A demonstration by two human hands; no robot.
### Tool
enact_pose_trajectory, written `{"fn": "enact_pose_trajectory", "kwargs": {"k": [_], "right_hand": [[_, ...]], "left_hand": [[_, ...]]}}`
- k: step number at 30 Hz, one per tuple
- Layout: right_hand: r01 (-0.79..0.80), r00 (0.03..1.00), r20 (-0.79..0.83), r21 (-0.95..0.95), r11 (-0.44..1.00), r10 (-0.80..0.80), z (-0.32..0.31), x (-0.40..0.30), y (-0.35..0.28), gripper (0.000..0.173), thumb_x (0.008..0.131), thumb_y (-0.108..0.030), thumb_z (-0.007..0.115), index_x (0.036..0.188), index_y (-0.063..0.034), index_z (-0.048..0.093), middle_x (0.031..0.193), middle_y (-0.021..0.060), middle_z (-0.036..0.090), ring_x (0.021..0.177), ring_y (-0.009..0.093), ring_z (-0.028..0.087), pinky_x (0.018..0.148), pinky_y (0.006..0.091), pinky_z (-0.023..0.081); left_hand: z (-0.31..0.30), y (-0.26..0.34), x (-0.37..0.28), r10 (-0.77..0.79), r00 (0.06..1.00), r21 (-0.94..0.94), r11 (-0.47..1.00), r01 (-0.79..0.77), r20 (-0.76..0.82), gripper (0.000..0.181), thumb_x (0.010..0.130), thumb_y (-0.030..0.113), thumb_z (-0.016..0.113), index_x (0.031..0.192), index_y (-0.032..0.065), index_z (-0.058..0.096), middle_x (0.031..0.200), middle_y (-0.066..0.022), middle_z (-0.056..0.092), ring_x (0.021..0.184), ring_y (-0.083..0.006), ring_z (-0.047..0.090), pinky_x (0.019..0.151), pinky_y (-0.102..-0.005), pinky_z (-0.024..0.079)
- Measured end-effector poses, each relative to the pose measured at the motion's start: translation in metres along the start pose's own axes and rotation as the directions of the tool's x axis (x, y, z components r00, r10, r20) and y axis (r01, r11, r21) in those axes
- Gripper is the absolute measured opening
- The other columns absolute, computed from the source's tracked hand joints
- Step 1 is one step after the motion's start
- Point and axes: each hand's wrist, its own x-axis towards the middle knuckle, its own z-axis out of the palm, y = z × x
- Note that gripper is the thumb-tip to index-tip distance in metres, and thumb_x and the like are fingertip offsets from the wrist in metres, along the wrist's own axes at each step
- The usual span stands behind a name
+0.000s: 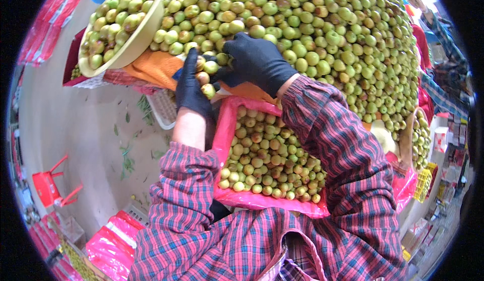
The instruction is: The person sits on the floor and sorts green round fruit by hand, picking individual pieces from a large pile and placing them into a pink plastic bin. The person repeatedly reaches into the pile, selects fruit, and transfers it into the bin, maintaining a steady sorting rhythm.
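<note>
My left hand (192,90), in a black glove, is turned palm inward and holds several green-and-brown jujubes (203,78) along its fingers. Beside it, my right hand (259,63), also gloved in black, is bent over the near edge of a large heap of jujubes (332,38). Its curled fingers are around the fruit there, but whether they grip any is hidden. Below both hands, close to my body, a container lined with pink plastic film (224,137) holds many more jujubes (264,163). Orange cloth (153,69) edges the heap.
A pale yellow basin (153,33) full of jujubes tilts at the upper left. A basket (406,141) of fruit stands at right, near a yellow crate (422,184). A red stool (47,188) and pink plastic packs (111,239) are on the left floor. Another person's plaid sleeve (442,95) shows at right.
</note>
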Motion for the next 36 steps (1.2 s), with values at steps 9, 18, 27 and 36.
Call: {"fn": "enact_pose_trajectory", "kwargs": {"k": [9, 18, 27, 36], "right_hand": [[-0.362, 0.890, 0.435, 0.486, 0.796, 0.139, -0.048, -0.136, -0.010, 0.019, 0.086, -0.020, 0.065, 0.098, -0.0056, 0.066, 0.084, 0.0097, 0.067, 0.076, 0.019, 0.064, 0.069, 0.0327, 0.050], [0.008, 0.981, -0.179, -0.368, 0.930, -0.080, -0.043, -0.087, 0.092, 0.037, 0.078, -0.006, 0.052, 0.113, -0.0148, 0.060, 0.115, 0.0066, 0.057, 0.103, 0.030, 0.055, 0.083, 0.0374, 0.050], [-0.031, 0.975, -0.214, 0.099, 0.995, 0.052, -0.040, -0.051, 0.121, 0.039, 0.079, -0.005, 0.065, 0.116, -0.0135, 0.058, 0.112, 0.0053, 0.059, 0.103, 0.022, 0.059, 0.086, 0.0311, 0.050], [-0.374, 0.925, 0.212, 0.657, 0.654, 0.315, -0.087, -0.140, 0.057, 0.040, 0.085, -0.021, 0.069, 0.120, -0.0047, 0.058, 0.113, 0.0012, 0.061, 0.108, 0.009, 0.053, 0.090, 0.0296, 0.045]], "left_hand": [[0.010, -0.003, -0.007, -0.056, 0.991, -0.107, 0.992, 0.070, 0.121, 0.036, 0.086, 0.045, 0.059, 0.103, 0.0136, 0.058, 0.091, -0.0024, 0.066, 0.071, -0.0184, 0.065, 0.042, -0.0240, 0.045], [0.023, -0.010, -0.022, -0.060, 0.994, 0.040, 0.998, 0.056, 0.091, 0.036, 0.085, 0.050, 0.058, 0.099, 0.0172, 0.059, 0.089, 0.0000, 0.066, 0.069, -0.0166, 0.066, 0.044, -0.0221, 0.043], [0.022, -0.012, -0.019, -0.078, 0.988, 0.083, 0.994, 0.067, 0.136, 0.039, 0.086, 0.051, 0.056, 0.098, 0.0136, 0.059, 0.089, -0.0011, 0.066, 0.069, -0.0211, 0.067, 0.043, -0.0224, 0.042], [0.020, -0.013, -0.018, -0.104, 0.985, 0.050, 0.994, 0.098, 0.139, 0.038, 0.087, 0.049, 0.056, 0.098, 0.0138, 0.059, 0.090, -0.0022, 0.067, 0.071, -0.0224, 0.068, 0.044, -0.0226, 0.044]]}}
